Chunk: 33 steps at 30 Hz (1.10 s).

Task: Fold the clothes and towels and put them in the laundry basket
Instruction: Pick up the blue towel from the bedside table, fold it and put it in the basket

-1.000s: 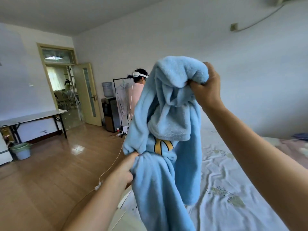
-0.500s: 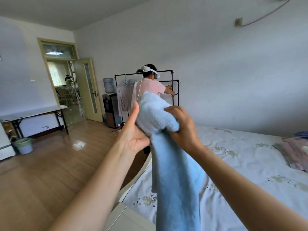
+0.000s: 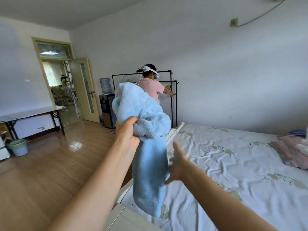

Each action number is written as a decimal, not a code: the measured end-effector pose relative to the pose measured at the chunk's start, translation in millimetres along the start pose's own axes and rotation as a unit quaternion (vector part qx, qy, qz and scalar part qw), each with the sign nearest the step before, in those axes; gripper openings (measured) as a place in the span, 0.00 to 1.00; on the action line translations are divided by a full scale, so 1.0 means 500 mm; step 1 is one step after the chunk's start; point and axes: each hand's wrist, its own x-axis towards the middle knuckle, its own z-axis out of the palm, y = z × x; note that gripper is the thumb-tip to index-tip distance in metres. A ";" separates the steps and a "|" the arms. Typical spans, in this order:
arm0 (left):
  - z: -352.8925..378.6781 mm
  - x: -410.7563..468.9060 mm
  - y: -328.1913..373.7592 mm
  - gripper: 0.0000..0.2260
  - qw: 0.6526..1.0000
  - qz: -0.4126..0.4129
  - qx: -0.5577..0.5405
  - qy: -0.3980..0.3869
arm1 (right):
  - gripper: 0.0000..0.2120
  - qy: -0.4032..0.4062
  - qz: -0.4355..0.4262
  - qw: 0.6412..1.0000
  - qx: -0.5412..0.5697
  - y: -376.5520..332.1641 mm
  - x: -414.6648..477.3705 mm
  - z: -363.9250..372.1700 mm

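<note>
A fluffy light-blue towel [image 3: 146,147] hangs bunched in the air over the bed's near-left corner. My left hand [image 3: 128,132] grips it by its upper part, fingers closed in the fabric. My right hand [image 3: 177,164] is beside the hanging lower part with fingers spread, touching or nearly touching its right side. The towel's bottom end reaches down to the sheet. No laundry basket is in view.
The bed [image 3: 241,172] with a wrinkled white flowered sheet fills the right. A pile of pinkish clothes [image 3: 290,152] lies at its far right. Another person [image 3: 151,85] stands at a black clothes rack [image 3: 173,97]. A folding table [image 3: 33,112] and a bucket [image 3: 18,147] stand on the left.
My right hand has let go of the towel's top and dropped lower with fingers spread. My left hand has closed on the upper part. The view has shifted a little to the right.
</note>
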 end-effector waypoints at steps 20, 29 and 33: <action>-0.115 0.015 0.090 0.26 0.998 0.046 0.020 0.049 | 0.23 0.004 -0.143 0.959 0.244 -0.052 0.036 0.008; -0.118 -0.017 0.068 0.22 0.931 0.183 0.315 0.009 | 0.12 0.033 -0.309 0.950 0.033 -0.183 -0.041 0.133; -0.095 -0.037 0.060 0.25 0.950 0.102 0.281 -0.096 | 0.28 -0.029 -0.361 0.905 -0.225 -0.168 -0.078 0.198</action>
